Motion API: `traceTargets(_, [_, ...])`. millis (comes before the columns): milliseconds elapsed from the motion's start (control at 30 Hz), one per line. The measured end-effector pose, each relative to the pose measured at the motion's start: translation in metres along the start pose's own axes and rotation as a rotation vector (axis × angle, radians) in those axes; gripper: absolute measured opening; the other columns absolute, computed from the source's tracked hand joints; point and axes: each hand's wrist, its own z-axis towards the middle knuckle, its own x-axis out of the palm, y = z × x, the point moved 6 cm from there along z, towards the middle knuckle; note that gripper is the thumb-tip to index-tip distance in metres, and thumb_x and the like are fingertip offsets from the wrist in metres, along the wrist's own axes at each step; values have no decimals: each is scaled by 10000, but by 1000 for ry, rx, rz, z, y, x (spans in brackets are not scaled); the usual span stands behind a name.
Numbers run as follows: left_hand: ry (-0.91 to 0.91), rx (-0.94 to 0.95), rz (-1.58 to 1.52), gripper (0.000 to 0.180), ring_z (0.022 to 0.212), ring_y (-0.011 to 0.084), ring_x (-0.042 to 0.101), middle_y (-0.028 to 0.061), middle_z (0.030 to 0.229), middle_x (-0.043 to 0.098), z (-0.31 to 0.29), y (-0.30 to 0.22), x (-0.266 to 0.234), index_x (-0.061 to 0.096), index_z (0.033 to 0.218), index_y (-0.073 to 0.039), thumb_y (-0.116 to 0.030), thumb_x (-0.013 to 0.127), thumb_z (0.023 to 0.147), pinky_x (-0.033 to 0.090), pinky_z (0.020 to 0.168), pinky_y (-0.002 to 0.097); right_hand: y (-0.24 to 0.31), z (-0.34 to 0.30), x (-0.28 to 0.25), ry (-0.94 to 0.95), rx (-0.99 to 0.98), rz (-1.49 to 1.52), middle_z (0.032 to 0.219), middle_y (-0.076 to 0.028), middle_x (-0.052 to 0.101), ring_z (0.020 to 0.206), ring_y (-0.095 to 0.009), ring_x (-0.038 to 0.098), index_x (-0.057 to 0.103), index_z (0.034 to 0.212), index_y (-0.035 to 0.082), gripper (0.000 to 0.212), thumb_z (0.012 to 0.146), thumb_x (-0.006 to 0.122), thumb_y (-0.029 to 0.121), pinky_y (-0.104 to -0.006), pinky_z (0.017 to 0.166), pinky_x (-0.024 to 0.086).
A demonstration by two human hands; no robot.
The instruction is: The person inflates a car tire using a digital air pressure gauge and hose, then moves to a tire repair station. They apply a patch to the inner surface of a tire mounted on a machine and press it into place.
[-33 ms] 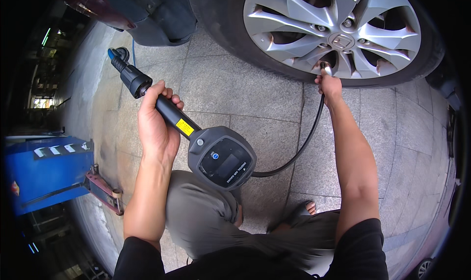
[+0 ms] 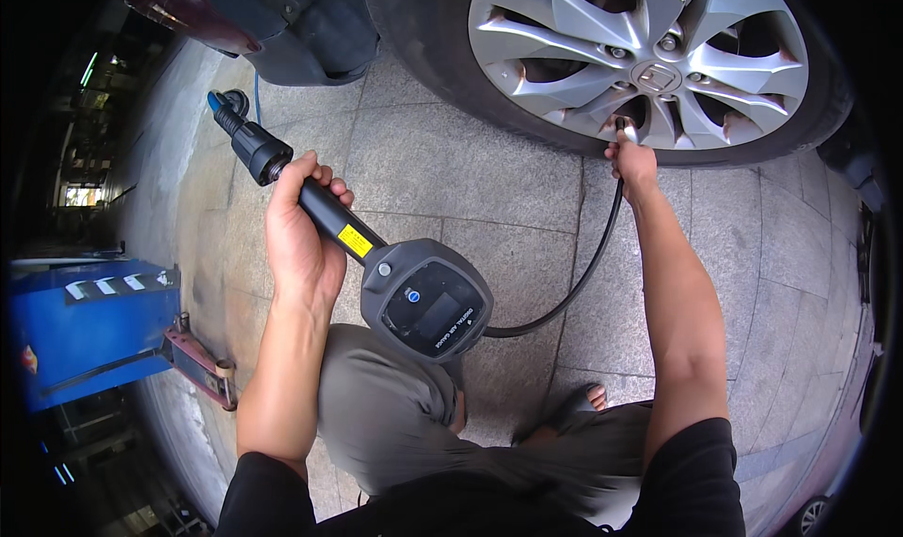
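Handheld tyre inflator of black and grey plastic point(image 2: 395, 288): gripped by its tubular handle in the left hand point(image 2: 303, 241), with the rounded gauge body below and to the right of those fingers.
Left fingers point(image 2: 341, 197): wrapped and clamped around the handle, with thumb laid along its upper end.
Black ribbed cylindrical connector point(image 2: 261, 154): just above and to the left of the left fingers, at the handle's upper end.
Small yellow rectangular label point(image 2: 356, 241): stuck on the handle, just below and to the right of the left fingers.
Dark rectangular screen point(image 2: 439, 318): set in the gauge face, well below the left fingers, beside a small round blue button point(image 2: 414, 297).
Right hand point(image 2: 635, 164): drawn together at the fingertips, clamped on the far end of the hose; too small to tell how it meets the wheel.
Black rubber hose point(image 2: 588, 274): curving from the gauge body up to the right fingers.
Silver multi-spoke alloy wheel point(image 2: 649, 71): directly above the right fingers, close at its lower rim.
Black rubber tyre point(image 2: 423, 76): ringing the wheel, partly behind the right fingers.
Red metal floor jack point(image 2: 199, 363): below and to the left of the left fingers, beside a blue metal cabinet point(image 2: 103, 321).
Grey stone paving point(image 2: 499, 189): spread beneath both sets of fingers.
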Motion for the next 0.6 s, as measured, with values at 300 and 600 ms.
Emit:
traceTargets(300, [46, -102, 48, 200, 786, 188, 569, 53, 810, 554, -10, 27, 20, 526, 838, -88, -229, 635, 929, 494, 803, 341, -2, 2, 0, -31, 23, -32, 713, -65, 692, 507, -145, 529, 669, 841, 22, 373, 1017, 606, 344, -321, 463, 393])
traceTargets(600, [77, -263, 76, 199, 835, 206, 591, 59, 839, 562, -33, 71, 54, 537, 852, -76, -246, 589, 941, 489, 833, 349, 3, -5, 1, 15, 35, -22, 718, -53, 654, 497, -114, 467, 632, 870, 32, 348, 1039, 584, 333, -296, 452, 349])
